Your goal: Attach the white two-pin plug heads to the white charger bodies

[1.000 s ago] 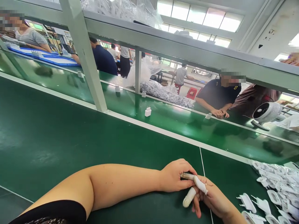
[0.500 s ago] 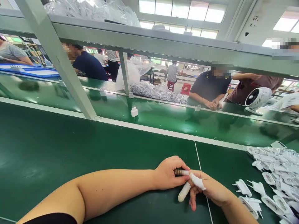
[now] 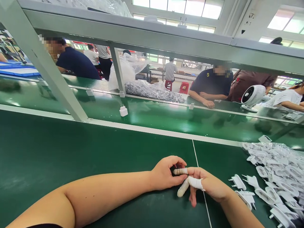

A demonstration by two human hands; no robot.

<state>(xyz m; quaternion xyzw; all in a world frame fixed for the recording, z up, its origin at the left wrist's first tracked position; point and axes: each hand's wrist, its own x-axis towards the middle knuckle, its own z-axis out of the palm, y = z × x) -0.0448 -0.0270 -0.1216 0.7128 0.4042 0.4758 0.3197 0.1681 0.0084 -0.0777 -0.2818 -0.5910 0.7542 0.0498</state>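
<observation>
My left hand (image 3: 166, 173) reaches in from the left, its thumb and fingers curled around the tip of my right index finger. They are at the rim of a stained finger cot (image 3: 180, 171) worn there. My right hand (image 3: 205, 182) holds nothing; its fingers are apart, some of them bent downward. A white covering (image 3: 183, 189) sheathes its thumb, with white tape (image 3: 196, 183) wrapped near the base. Both hands are just above the green work surface (image 3: 114, 152), near a thin white line (image 3: 196, 155).
A heap of white plug housings (image 3: 280, 177) lies at the right, several loose ones nearest my right forearm. Beyond a pale edge strip runs a green belt carrying white plug adapters (image 3: 123, 110). A slanted metal post (image 3: 54, 66) supports the overhead shelf. Co-workers and a fan (image 3: 253, 96) are across.
The view has shifted slightly to the right. My left fingers have loosened a little around the right index fingertip, and more of its cot shows. A co-worker opposite has moved their hands.
</observation>
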